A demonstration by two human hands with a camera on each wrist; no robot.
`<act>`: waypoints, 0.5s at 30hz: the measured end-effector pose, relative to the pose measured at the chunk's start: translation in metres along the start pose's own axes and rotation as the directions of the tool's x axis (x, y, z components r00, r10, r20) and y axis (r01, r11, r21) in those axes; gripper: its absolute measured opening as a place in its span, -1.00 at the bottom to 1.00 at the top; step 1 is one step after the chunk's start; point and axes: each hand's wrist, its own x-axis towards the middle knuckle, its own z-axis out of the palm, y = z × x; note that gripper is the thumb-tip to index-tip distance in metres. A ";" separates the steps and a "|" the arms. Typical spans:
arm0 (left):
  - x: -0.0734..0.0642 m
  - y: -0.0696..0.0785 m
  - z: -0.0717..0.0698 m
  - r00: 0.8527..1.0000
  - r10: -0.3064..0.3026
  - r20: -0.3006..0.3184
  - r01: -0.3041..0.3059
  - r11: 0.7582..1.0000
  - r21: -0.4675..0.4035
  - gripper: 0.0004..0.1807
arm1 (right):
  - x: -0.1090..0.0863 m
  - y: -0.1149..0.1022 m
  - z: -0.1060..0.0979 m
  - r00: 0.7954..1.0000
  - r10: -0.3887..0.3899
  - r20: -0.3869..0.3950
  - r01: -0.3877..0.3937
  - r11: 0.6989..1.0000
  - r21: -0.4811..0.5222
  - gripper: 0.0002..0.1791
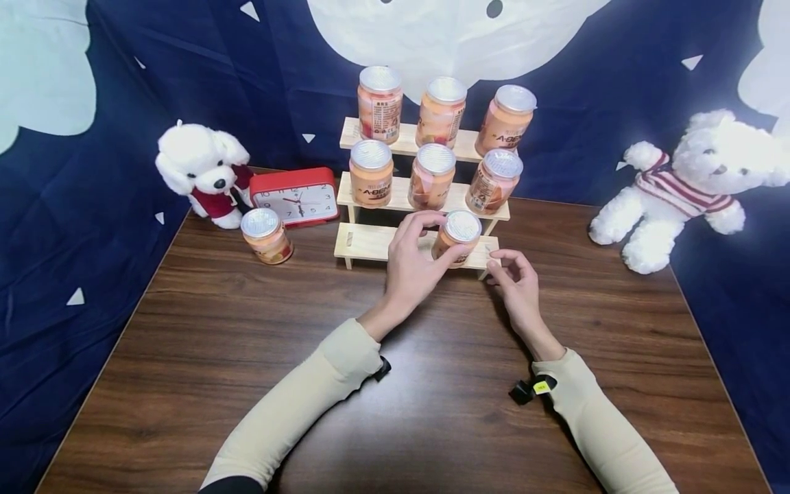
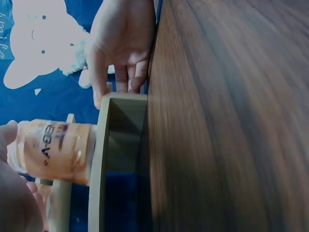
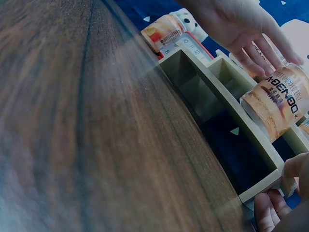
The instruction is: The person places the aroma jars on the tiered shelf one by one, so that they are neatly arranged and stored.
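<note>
My left hand [image 1: 412,267] grips a can [image 1: 462,226] with a clear lid and an orange label, thumb on the near side and fingers behind. This can is upright at the right part of the lowest step of a wooden tiered stand [image 1: 369,241]; in the right wrist view the labelled can [image 3: 285,101] has its base right at the board. At the right end of that step, my right hand [image 1: 520,291] pinches the board's corner between thumb and fingers. Two rows of similar cans [image 1: 434,178] fill the middle and top steps, three on each.
Left of the stand, another can [image 1: 269,239] stands on the wooden table [image 1: 432,412], before a red alarm clock [image 1: 296,199] and a white plush dog [image 1: 206,165]. A plush bear [image 1: 685,192] sits at the right. Blue patterned cloth [image 1: 204,62] hangs behind.
</note>
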 end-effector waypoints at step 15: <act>-0.004 -0.010 -0.049 0.997 0.055 -0.053 -0.055 0.998 0.010 -0.55 | 0.000 -0.001 0.000 1.000 0.008 -0.001 -0.008 1.000 -0.008 -0.71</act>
